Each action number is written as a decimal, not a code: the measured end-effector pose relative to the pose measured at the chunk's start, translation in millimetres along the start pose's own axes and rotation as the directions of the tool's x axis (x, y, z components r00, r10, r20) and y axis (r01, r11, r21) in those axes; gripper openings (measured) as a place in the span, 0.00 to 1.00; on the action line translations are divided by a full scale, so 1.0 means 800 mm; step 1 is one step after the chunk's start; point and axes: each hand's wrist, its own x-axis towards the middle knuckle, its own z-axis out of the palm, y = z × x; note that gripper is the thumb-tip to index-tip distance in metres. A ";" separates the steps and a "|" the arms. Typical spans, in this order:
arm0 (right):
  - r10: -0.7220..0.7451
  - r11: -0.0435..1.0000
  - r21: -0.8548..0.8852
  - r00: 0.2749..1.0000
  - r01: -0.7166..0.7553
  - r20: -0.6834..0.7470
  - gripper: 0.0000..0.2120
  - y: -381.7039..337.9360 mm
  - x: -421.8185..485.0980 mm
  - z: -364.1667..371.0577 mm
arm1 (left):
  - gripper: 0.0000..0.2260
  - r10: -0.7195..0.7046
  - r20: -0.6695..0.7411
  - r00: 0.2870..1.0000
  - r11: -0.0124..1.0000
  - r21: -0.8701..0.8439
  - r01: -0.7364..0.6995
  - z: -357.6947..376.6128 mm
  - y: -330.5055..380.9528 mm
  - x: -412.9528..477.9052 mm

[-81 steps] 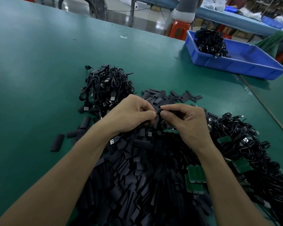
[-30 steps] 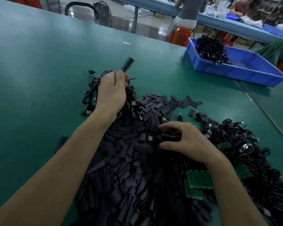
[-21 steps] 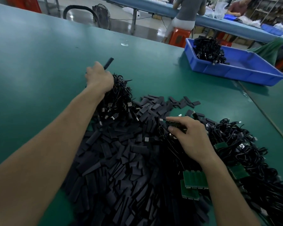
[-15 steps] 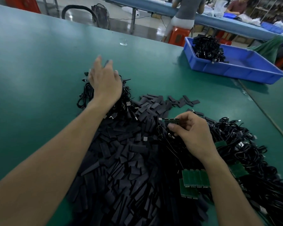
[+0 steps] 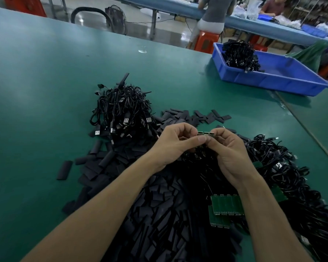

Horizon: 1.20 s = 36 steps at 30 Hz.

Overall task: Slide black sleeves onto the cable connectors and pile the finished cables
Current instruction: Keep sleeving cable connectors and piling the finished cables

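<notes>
Left hand (image 5: 175, 143) and right hand (image 5: 228, 151) meet thumb to thumb, forearms angling inward. Both pinch a small green connector strip (image 5: 205, 133), lifted just above the far end of the heap of black sleeves (image 5: 155, 208). Finished cables (image 5: 121, 112) sit piled at that heap's far left corner, and loose cables (image 5: 292, 178) sprawl along its right side.
</notes>
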 end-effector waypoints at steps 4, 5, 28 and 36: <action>0.035 0.997 0.067 0.997 -0.040 0.074 0.07 -0.002 0.001 -0.001 | 0.07 -0.004 0.014 1.000 0.999 -0.038 0.004 -0.003 -0.006 0.002; 0.045 0.996 0.077 0.995 -0.051 0.087 0.06 -0.002 0.002 -0.002 | 0.06 -0.004 0.025 1.000 0.999 -0.041 0.005 -0.004 -0.007 0.003; 0.143 0.460 -0.884 0.976 0.081 0.164 0.14 -0.038 0.008 0.003 | 0.08 0.271 -0.290 0.918 0.962 0.055 -0.267 -0.064 0.069 -0.013; 0.189 0.176 -0.981 0.981 -0.083 -0.049 0.10 -0.013 0.031 0.039 | 0.13 0.002 -0.181 0.983 0.958 0.283 0.050 -0.079 0.063 -0.017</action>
